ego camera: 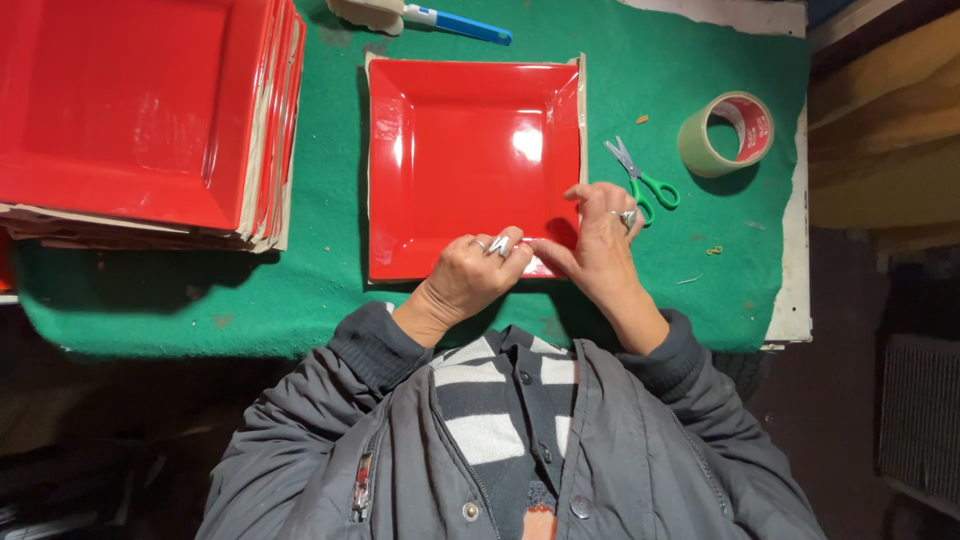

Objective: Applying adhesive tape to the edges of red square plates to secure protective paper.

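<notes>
so from my remote seat, biggest thing first: the green felt table (330, 300) fills most of the view. on its far left there's a tall stack of red square plates (140, 110) with paper-ish sheets between them. the single red square plate (470, 160) sits flat in the middle on a tan sheet, edges running square to the table edge, so no real long axis, its near edge right up against the hands.

left hand (470, 275) is curled at the plate's near edge, fingers closed around a small metal clip-looking thing (499, 245); i can't tell exactly what it is. right hand (600, 250) is pinching the plate's near right corner, fingertips closed tight on the rim.

to the right lies a roll of tape (727, 132), then green-handled scissors (640, 180) just beside the plate, blades pointing away up-left. a blue-handled tool (455, 22) lies at the top.
</notes>
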